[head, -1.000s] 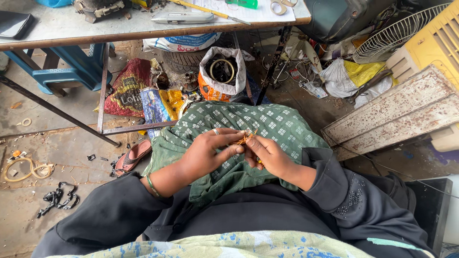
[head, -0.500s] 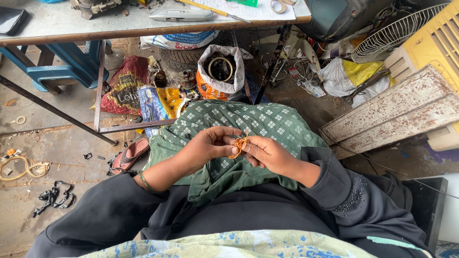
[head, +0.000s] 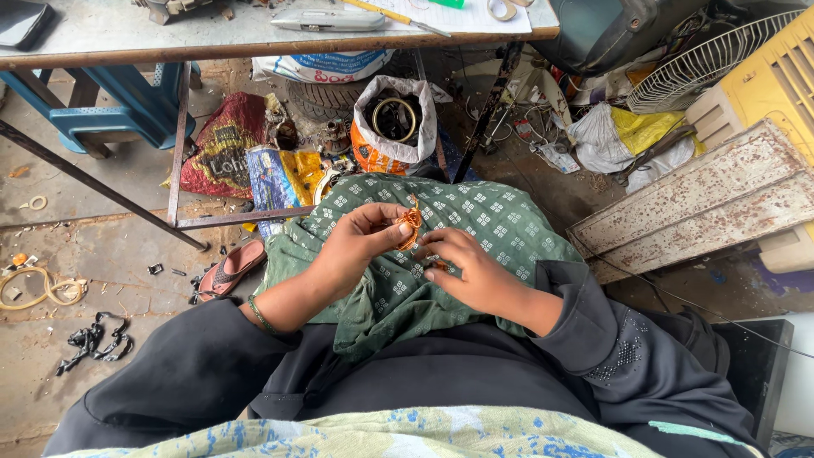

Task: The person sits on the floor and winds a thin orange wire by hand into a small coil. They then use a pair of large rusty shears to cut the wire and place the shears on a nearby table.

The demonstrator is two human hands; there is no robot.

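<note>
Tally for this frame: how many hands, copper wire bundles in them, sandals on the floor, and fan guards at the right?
Hands: 2, left hand and right hand
Copper wire bundle: 1
Sandal: 1
Fan guard: 1
Total: 5

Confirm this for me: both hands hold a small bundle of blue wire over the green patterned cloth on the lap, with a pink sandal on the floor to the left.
Not quite. In the head view the wire bundle is copper-orange, not blue. The rest holds: the left hand and right hand pinch it over the green patterned cloth, and the pink sandal lies on the floor to the left.
</note>
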